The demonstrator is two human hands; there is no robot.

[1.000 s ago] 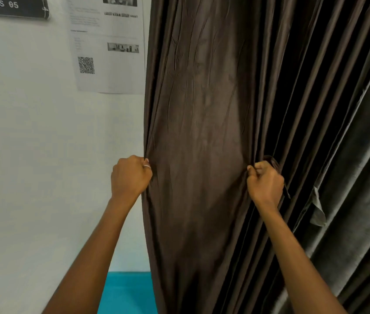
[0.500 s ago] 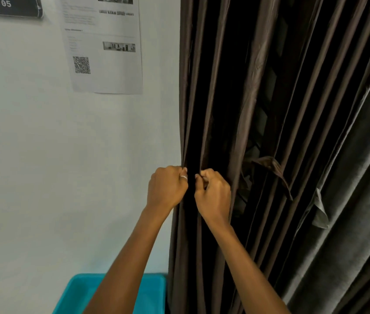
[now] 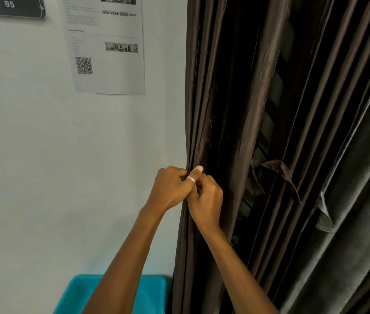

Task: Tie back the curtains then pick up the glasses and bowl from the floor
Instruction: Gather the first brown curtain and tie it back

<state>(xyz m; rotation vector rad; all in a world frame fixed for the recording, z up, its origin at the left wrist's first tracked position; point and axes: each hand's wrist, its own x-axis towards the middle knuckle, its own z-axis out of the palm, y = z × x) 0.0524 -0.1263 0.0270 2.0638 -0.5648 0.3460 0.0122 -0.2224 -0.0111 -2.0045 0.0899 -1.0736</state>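
The left hand and right hand meet knuckle to knuckle at the left edge of the brown curtain. Both have their fingers curled in tight, pinching the gathered folds between them. A ring sits on a left finger, and one pale-nailed fingertip pokes up above it. The hands overlap so closely that I cannot tell whose finger that is, nor how much cloth each holds.

At far left a dark sign reading "WS 05" is cut off by the top edge of the frame. Beside it a printed sheet with a QR code hangs on the white wall, its top cropped and its text too small to read. Low down, a turquoise bin is partly hidden behind the forearms and cut by the bottom edge.

The brown curtain hangs bunched in narrow pleats just right of the wall. Deep shadow fills the gaps between its folds. A loose fabric tab droops among the pleats. At far right a grey curtain runs out of frame.
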